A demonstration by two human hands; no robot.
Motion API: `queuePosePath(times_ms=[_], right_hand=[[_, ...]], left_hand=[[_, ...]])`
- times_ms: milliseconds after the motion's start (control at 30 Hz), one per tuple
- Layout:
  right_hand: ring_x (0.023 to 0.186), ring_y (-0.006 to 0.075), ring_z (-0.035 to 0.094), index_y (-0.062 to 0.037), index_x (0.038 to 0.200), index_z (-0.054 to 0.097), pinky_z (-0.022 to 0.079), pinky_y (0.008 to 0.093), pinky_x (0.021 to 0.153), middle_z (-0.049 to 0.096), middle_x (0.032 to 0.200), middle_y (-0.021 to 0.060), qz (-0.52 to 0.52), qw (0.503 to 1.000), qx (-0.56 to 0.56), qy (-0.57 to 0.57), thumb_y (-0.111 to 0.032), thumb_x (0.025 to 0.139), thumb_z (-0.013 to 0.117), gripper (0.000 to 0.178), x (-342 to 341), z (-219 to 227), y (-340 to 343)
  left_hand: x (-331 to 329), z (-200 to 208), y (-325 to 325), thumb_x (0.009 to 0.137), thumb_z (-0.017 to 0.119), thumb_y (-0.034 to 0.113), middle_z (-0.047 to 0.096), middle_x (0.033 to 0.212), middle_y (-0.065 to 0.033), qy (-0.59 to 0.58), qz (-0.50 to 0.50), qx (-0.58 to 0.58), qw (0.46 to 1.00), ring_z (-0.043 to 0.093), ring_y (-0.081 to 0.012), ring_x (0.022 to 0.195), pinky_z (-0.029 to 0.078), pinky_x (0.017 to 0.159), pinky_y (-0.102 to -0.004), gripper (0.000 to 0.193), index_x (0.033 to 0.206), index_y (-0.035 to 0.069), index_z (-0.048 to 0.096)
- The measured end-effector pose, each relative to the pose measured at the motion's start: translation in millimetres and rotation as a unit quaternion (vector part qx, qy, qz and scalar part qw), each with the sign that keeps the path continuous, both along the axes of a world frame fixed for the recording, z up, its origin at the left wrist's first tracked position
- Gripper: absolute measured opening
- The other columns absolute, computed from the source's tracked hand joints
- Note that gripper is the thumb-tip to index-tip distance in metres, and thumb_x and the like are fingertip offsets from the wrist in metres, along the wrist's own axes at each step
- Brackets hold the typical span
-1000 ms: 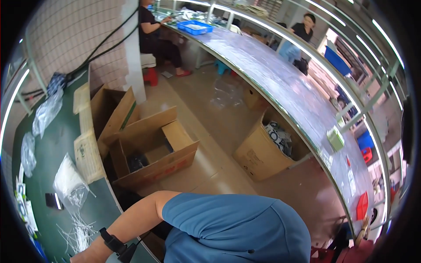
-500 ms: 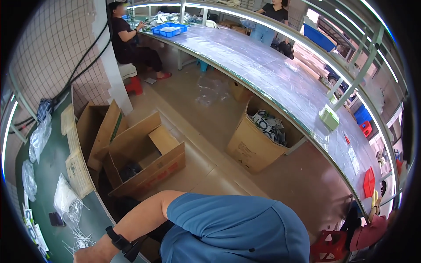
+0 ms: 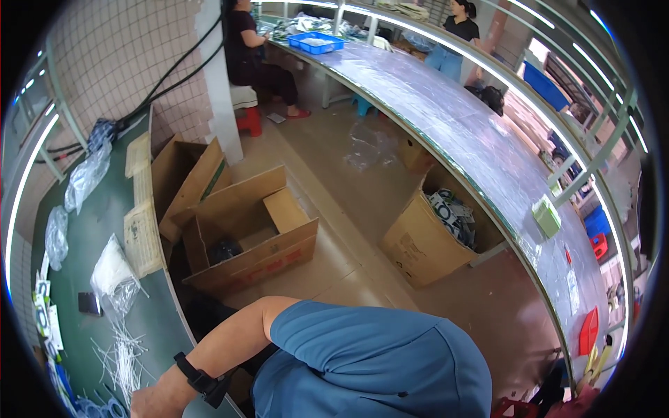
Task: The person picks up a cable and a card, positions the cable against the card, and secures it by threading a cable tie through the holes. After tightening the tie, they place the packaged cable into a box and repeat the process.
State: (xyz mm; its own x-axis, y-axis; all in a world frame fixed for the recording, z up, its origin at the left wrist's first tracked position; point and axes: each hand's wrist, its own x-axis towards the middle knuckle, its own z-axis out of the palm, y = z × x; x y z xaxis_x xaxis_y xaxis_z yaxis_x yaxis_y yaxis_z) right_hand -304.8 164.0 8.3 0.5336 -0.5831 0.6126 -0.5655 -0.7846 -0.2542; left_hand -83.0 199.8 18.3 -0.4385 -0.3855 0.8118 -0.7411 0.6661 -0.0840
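Left hand (image 3: 148, 403) low on green table (image 3: 90, 230) | beside white ties (image 3: 122, 352)

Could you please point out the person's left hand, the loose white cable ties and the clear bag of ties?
left hand (image 3: 148, 403): head view, back of hand.
white cable ties (image 3: 124, 354): head view, middle of pile.
clear bag (image 3: 113, 272): head view, bag's middle.

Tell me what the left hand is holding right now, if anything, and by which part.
It cannot be told. The left hand sits at the picture's lower edge beside loose white ties on the green table; its fingers are cut off.
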Motion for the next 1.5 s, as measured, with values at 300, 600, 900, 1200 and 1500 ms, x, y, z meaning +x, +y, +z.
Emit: queuePosePath(times_ms=[300, 600, 900, 1200, 1500], right_hand=[[0.078, 0.0292, 0.073, -0.0035, 0.089, 0.073, 0.056, 0.0433, 0.062, 0.072, 0.074, 0.0095, 0.041, 0.995, -0.084, -0.022, -0.026, 0.080, 0.076, 0.025, 34.4, -17.3, -16.4], [0.072, 0.0311, 0.070, -0.0064, 0.068, 0.069, 0.054, 0.0459, 0.060, 0.068, 0.073, 0.0101, 0.105, 0.981, -0.085, -0.143, -0.029, 0.069, 0.075, 0.023, 71.9, -24.3, -39.7], [0.085, 0.0325, 0.068, -0.0091, 0.095, 0.071, 0.057, 0.0427, 0.072, 0.068, 0.087, 0.0112, 0.186, 0.975, -0.044, -0.112, -0.015, 0.079, 0.079, 0.019, 42.8, -26.2, -67.0], [0.078, 0.0231, 0.068, -0.0060, 0.099, 0.073, 0.055, 0.0322, 0.066, 0.071, 0.092, 0.0081, 0.231, 0.958, 0.012, -0.171, -0.003, 0.079, 0.083, 0.023, 72.0, -54.5, -58.4], [0.076, 0.0200, 0.066, -0.0069, 0.099, 0.074, 0.053, 0.0305, 0.065, 0.074, 0.094, 0.0075, 0.233, 0.953, -0.038, -0.190, -0.003, 0.075, 0.087, 0.027, 70.2, -61.4, -63.7]], left_hand=[[35.6, -13.0, 8.6, 0.097, 0.066, 0.039, 0.056, 0.136, -0.0141, -0.036, 0.096, 0.382, 0.919, 0.053, -0.0350, 0.118, 0.039, 0.104, -0.0491, 0.067, 0.149, 0.002, 0.046], [-12.1, 39.2, 36.0, 0.108, 0.051, 0.015, 0.070, 0.105, -0.0168, 0.016, 0.119, 0.366, 0.923, 0.067, -0.0287, 0.092, 0.054, 0.084, -0.0345, 0.024, 0.121, 0.001, 0.066], [31.9, -20.4, -7.8, 0.080, 0.068, -0.003, 0.071, 0.099, -0.0189, -0.001, 0.114, 0.236, 0.965, 0.070, -0.0373, 0.089, 0.055, 0.074, -0.0444, 0.056, 0.135, 0.007, 0.063], [62.8, -40.4, 10.3, 0.080, 0.079, 0.002, 0.071, 0.099, -0.0146, 0.129, 0.093, 0.254, 0.954, 0.071, -0.0323, 0.086, 0.056, 0.074, -0.0402, 0.041, 0.118, 0.004, 0.064], [66.7, -42.4, 7.6, 0.078, 0.079, -0.004, 0.071, 0.097, -0.0136, 0.128, 0.023, 0.251, 0.959, 0.071, -0.0296, 0.080, 0.057, 0.071, -0.0356, 0.031, 0.106, 0.001, 0.066]])
